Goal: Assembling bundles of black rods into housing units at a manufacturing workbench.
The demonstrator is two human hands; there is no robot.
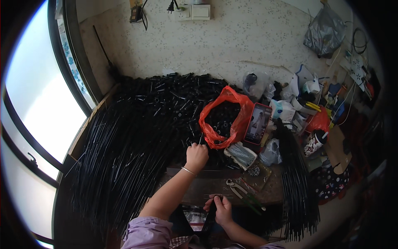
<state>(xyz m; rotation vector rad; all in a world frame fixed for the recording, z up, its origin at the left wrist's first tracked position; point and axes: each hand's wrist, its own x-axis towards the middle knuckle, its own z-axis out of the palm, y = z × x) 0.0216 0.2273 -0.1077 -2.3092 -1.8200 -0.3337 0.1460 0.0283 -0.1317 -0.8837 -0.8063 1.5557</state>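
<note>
My left hand [197,157], a bracelet at its wrist, reaches to the near edge of a heap of small black tubular parts [174,97]. Its fingers are closed beside the red plastic bag [206,135]; what they pinch is mostly hidden. More black parts lie inside that bag. Close to my body, over the table's front edge, my right hand [222,208] is closed around a dark bundle of thin black rods [211,216]. Thin metal wires [226,196] stick out crosswise at its fingertips.
Long black rods [112,162] cover the table's left; another bundle [295,186] hangs over its right edge. Near my right hand lie end-cutting pincers [236,189] and a tray of wires [241,155]. A phone [258,123] leans by the bag. A patterned cup [315,142] stands right.
</note>
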